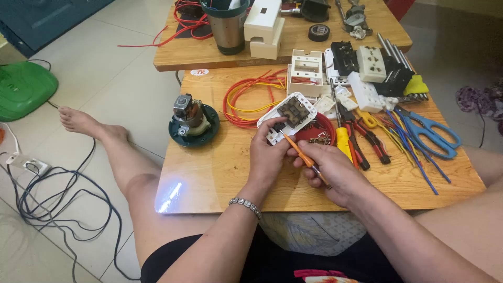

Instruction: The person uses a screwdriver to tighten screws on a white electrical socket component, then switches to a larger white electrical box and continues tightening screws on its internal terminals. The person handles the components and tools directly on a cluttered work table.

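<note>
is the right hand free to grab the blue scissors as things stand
Probably not straight away: the right hand is gripping an orange screwdriver worked into the white socket plate. The blue scissors lie uncovered on the table to its right, so the way looks free once the screwdriver is put down.

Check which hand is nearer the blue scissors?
Right. The right hand, holding an orange screwdriver, sits left of the blue scissors past the pliers. The left hand, gripping the white socket, is farther left.
</note>
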